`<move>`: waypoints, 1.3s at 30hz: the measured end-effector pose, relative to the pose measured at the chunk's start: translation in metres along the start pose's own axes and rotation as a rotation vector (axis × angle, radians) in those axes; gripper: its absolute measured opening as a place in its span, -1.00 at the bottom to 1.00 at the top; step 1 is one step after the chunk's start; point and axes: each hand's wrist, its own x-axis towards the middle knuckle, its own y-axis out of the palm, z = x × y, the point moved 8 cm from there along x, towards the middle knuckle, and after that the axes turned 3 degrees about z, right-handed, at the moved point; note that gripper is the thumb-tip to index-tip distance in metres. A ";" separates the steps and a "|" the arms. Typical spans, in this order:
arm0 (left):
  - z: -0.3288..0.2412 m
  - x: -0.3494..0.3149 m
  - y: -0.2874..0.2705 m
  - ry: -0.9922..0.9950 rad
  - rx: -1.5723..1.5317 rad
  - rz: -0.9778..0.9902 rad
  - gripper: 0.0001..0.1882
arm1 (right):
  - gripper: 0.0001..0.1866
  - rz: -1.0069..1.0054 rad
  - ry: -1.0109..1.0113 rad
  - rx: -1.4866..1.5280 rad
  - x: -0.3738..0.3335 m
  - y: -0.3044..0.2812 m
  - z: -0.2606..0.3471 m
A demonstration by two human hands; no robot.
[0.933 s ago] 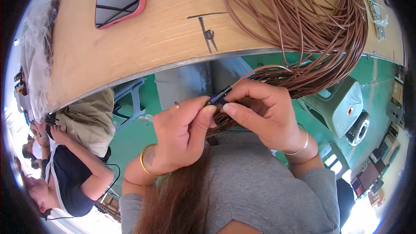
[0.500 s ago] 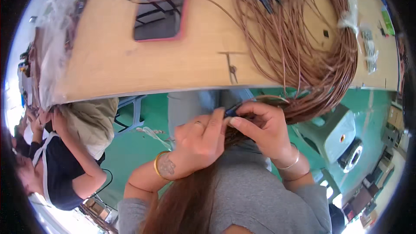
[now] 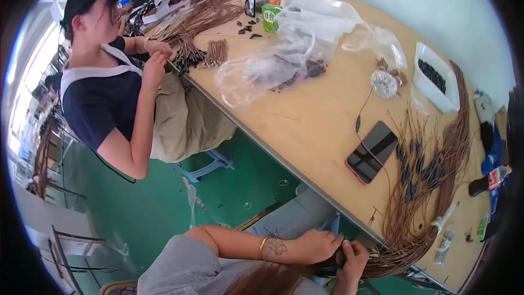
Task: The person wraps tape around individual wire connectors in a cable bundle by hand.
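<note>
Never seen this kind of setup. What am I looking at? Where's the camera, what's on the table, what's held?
No robot here: a person works with two bare hands. Every picture comes from one fisheye camera worn on their head, so straight edges bend near the rim.

In the current view, the right hand pinches a dark piece. The left hand is right beside it; whether it grips too is hidden.

On the table lie a phone with a cable across it, brown cables with dark blue connectors, clear plastic bags, and a white tray of small black parts. Another person sits at the left.
</note>
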 end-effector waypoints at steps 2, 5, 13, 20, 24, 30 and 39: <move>0.023 0.000 0.018 -0.208 -0.366 0.157 -0.75 | -0.86 0.014 -0.033 -0.036 0.010 0.004 0.002; 0.036 -0.002 0.026 -0.292 -0.572 0.269 -0.65 | -0.87 0.025 -0.077 -0.077 0.015 0.010 0.011; 0.033 -0.013 0.070 -0.645 -1.820 0.775 -0.55 | -0.87 0.096 -0.104 -0.147 0.034 0.025 0.019; 0.018 -0.019 0.075 -0.728 -2.057 0.776 -0.58 | -0.87 0.153 -0.081 -0.195 0.031 0.025 0.014; 0.012 -0.023 0.083 -0.707 -2.063 0.761 -0.60 | -0.87 0.159 -0.055 -0.211 0.024 0.022 0.008; 0.024 -0.018 0.078 -0.669 -2.378 0.704 -0.81 | -0.80 0.015 0.053 -0.261 -0.004 0.012 0.014; 0.042 0.000 0.057 -0.914 -2.167 0.680 -0.67 | -0.71 0.298 0.032 0.240 0.008 0.016 0.009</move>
